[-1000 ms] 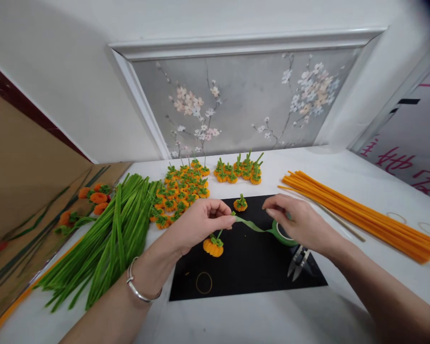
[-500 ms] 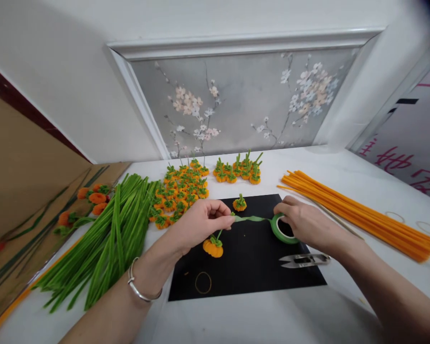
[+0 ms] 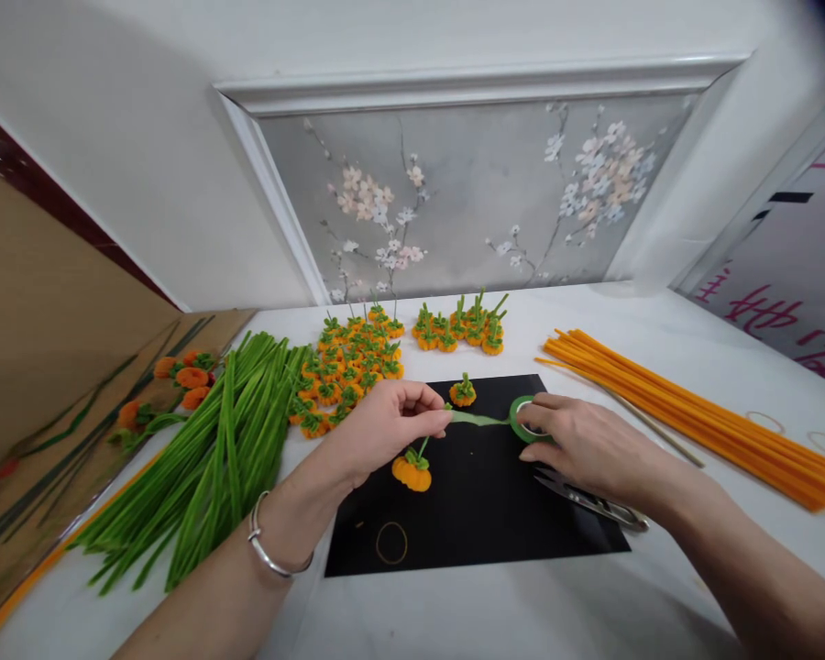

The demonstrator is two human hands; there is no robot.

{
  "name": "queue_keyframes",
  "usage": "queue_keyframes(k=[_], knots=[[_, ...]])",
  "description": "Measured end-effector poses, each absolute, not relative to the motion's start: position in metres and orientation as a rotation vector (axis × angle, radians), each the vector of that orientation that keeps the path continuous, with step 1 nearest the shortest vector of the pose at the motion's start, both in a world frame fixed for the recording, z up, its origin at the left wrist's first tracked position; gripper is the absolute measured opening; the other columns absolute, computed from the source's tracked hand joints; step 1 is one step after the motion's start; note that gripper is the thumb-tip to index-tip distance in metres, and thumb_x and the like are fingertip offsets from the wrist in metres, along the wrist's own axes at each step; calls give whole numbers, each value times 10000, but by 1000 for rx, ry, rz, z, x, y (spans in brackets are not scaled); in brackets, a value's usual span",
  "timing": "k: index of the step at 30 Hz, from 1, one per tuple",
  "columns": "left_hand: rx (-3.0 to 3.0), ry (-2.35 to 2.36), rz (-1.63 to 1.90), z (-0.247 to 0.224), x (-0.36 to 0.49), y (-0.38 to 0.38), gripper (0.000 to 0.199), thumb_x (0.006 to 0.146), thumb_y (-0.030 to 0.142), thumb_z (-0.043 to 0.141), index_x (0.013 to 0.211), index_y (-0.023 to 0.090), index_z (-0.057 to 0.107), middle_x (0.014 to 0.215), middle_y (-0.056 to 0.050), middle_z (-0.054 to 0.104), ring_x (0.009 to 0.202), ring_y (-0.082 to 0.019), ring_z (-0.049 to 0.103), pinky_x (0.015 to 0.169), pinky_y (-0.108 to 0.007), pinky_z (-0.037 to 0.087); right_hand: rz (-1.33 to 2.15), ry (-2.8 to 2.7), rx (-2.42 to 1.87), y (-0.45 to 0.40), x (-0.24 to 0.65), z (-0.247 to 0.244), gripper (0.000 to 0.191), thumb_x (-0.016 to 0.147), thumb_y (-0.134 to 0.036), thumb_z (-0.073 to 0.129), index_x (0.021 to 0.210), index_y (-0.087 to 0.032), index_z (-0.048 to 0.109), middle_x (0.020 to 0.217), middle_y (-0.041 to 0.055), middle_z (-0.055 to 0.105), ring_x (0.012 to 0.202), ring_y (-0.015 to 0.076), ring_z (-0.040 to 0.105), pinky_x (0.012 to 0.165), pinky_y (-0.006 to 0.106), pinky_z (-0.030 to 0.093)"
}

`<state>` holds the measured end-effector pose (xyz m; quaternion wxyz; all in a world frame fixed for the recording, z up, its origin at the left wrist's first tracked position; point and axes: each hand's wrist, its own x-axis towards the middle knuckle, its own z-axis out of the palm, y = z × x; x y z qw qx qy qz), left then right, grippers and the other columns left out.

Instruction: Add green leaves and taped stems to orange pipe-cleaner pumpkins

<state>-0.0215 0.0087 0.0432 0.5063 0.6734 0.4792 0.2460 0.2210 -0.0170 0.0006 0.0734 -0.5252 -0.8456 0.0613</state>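
My left hand [image 3: 402, 426] pinches the stem of a small orange pumpkin [image 3: 412, 471], which hangs below the fingers over a black mat [image 3: 481, 513]. The free end of a green tape strip [image 3: 479, 419] is at the same fingertips. The strip runs right to a green tape roll [image 3: 519, 423], gripped by my right hand [image 3: 570, 440] with fingers in and around its ring. Silver snips [image 3: 591, 503] lie partly beneath my right hand, across the mat's right edge. Another pumpkin [image 3: 463, 392] stands on the mat's back part.
Green stems [image 3: 220, 458] lie at left, beside orange flowers [image 3: 192, 378] on cardboard. Several finished pumpkins [image 3: 350, 357] stand behind my left hand, with another group [image 3: 478, 325] further right. Orange stems [image 3: 680, 412] lie at right. A rubber band [image 3: 391, 543] rests on the mat.
My right hand has brought the tape roll slightly left and up, turning it. The snips have shifted and now slant down to the right. My left hand keeps its pinch.
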Motion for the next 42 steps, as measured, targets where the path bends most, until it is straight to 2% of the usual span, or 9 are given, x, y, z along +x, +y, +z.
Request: queue_keyframes(k=[3, 6, 8, 15, 20, 25, 29, 35, 42], knots=[[1631, 1117, 574, 45, -20, 6, 123, 734, 265, 634, 685, 153, 624, 651, -8, 633, 606, -96, 542, 578, -220, 400, 102, -2402, -1608, -15, 223, -1, 214, 908, -224, 452, 855, -248, 658, 862, 25, 650, 742, 183, 621, 630, 281, 413], [1640, 1098, 559, 46, -19, 4, 122, 731, 261, 634, 675, 154, 621, 645, -5, 626, 600, -92, 531, 569, -217, 392, -99, -2302, -1587, -7, 224, -10, 330, 872, -92, 420, 1091, -221, 631, 1095, 69, 634, 982, 228, 589, 769, 315, 430], [1638, 1097, 557, 46, -20, 4, 125, 731, 263, 633, 678, 151, 620, 650, -10, 628, 605, -94, 535, 570, -219, 394, -74, -2366, -1577, -2, 225, -17, 375, 837, -54, 437, 1121, -215, 623, 1138, 71, 624, 1034, 232, 566, 809, 319, 425], [1613, 1099, 564, 47, -20, 4, 136, 722, 270, 642, 695, 138, 620, 659, -6, 618, 608, -87, 523, 575, -213, 388, 168, -2395, -1926, -7, 241, -14, 128, 810, -193, 563, 882, -238, 658, 922, 38, 668, 783, 231, 644, 571, 289, 416], [1621, 1096, 504, 44, -9, -2, 137, 719, 261, 647, 682, 134, 613, 609, 32, 537, 552, -62, 449, 527, -195, 341, 260, -2159, -1452, -19, 223, 8, 213, 867, -184, 485, 1046, -215, 595, 1135, 71, 606, 1059, 235, 561, 889, 358, 429], [1629, 1006, 425, 37, -2, -9, 146, 730, 265, 635, 674, 132, 619, 589, 38, 498, 532, -62, 420, 510, -195, 317, 1114, -1937, -993, -30, 187, 11, 184, 898, -300, 492, 1060, -220, 525, 958, 30, 624, 858, 147, 592, 759, 270, 478], [1579, 970, 403, 35, -4, -9, 130, 722, 251, 652, 680, 130, 634, 588, 38, 505, 533, -58, 426, 520, -192, 328, 1361, -1722, -984, -29, 181, 2, 278, 777, -243, 663, 1016, -210, 525, 719, -45, 535, 670, 103, 522, 657, 235, 443], [1401, 879, 392, 35, -6, -7, 133, 695, 199, 691, 802, 134, 646, 721, -10, 646, 664, -94, 571, 657, -213, 419, 1357, -1684, -1004, -27, 187, 2, 211, 748, -173, 661, 941, -205, 584, 722, -44, 521, 664, 93, 510, 635, 219, 423], [1307, 851, 467, 35, -5, -7, 325, 716, 200, 697, 965, 178, 489, 693, -6, 676, 660, -114, 604, 651, -229, 415, 927, -1946, -1076, -29, 187, 8, 136, 797, -124, 604, 845, -221, 686, 721, -15, 548, 657, 106, 517, 595, 219, 407]])
